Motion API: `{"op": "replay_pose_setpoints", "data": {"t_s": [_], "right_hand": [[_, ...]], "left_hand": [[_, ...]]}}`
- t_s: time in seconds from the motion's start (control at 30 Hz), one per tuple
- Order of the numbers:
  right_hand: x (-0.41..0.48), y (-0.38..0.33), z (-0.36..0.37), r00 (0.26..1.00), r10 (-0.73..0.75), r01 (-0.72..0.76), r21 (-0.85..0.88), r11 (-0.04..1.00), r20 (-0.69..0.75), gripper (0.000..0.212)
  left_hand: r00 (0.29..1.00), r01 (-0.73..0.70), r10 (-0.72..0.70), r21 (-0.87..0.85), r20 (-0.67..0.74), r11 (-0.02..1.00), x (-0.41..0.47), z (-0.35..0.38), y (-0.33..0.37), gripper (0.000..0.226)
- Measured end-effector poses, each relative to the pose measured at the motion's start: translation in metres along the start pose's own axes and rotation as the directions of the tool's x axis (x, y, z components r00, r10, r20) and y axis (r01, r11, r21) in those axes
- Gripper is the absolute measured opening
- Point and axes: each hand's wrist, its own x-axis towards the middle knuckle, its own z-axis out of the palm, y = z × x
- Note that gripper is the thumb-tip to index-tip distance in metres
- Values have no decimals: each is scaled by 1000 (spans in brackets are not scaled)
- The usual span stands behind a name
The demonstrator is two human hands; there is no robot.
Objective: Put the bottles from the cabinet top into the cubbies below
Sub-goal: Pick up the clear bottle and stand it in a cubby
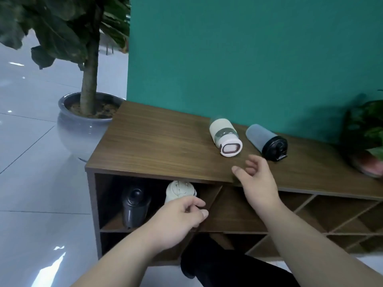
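Against a teal wall (238,59) stands a low wooden cabinet (157,141) whose counter carries two bottles lying on their sides just beside each other, a cream bottle (224,135) and a grey bottle with a black lid (267,141). In the upper-left cubby (103,195) a black bottle (134,206) lies beside a white bottle (180,191), which the left hand (178,220) touches with curled fingers, whether gripping I cannot tell; the right hand (257,179) hovers released and empty over the counter's front edge, near the cream bottle
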Motion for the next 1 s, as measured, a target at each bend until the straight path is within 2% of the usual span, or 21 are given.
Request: {"op": "replay_pose_setpoints", "data": {"t_s": [0.1,0.17,0.23,0.37,0.5,0.6,0.73,0.83,0.9,1.0], "right_hand": [[33,-13,20,999,22,-26,-122,992,-39,98],[50,-20,33,997,35,-48,-184,982,-74,113],[62,-27,46,991,87,-105,-197,975,-97,120],[76,-31,63,976,183,-206,-212,955,-119,109],[82,-32,66,968,194,-227,-217,949,-162,87],[75,-30,57,966,182,-212,-157,965,-186,73],[43,-28,23,975,55,-56,5,998,-216,66],[12,-24,-17,978,-38,79,193,978,-207,58],[-9,-17,-45,975,-121,163,236,958,-184,62],[-33,5,-84,971,-223,237,214,948,-90,69]], "left_hand": [[1000,-14,14,0,-7,1000,6,-4,-2,19],[1000,-29,29,13,2,999,10,-5,-2,15],[999,-49,48,63,14,997,13,-6,-2,13],[997,-65,62,92,37,994,19,-10,-4,22],[997,-66,61,119,47,991,27,-15,-10,26],[997,-58,50,145,53,988,31,-17,-15,24],[998,-43,36,145,49,988,33,-13,-19,20],[998,-21,14,93,67,995,31,0,-19,23],[995,-21,15,60,96,998,26,12,-18,33],[993,-35,29,48,112,998,22,33,-20,55]]}}
